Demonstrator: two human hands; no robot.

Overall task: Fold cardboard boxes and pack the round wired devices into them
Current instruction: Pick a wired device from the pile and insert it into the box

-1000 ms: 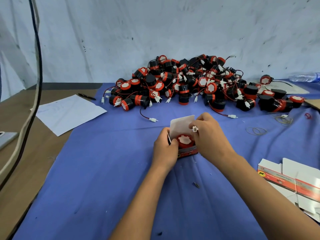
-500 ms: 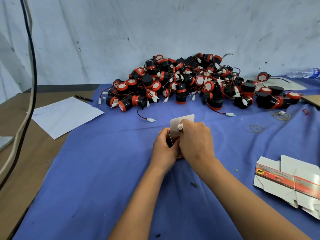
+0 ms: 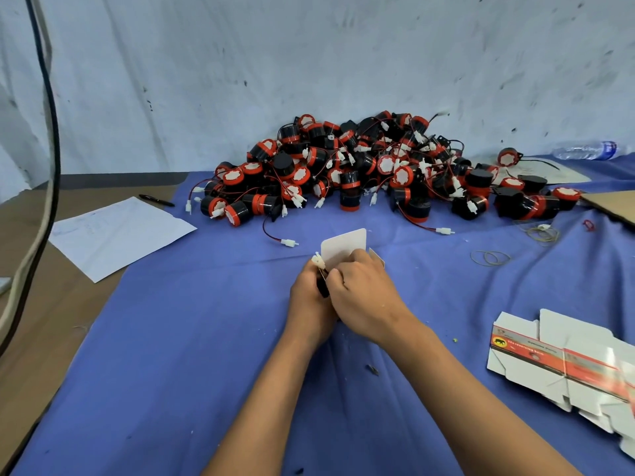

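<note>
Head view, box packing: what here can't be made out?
- Box: only its white flap shows; both hands cover the body.
- Device inside: hidden by the right hand and left hand; only its white plug pokes out.
- Flat boxes: cut off by the right edge, print blurred.
- Paper: writing too faint.
- Bottle: label too small.

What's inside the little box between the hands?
Only a black edge and a white connector show beside the box's raised flap. The left hand and right hand cover the rest.
</note>
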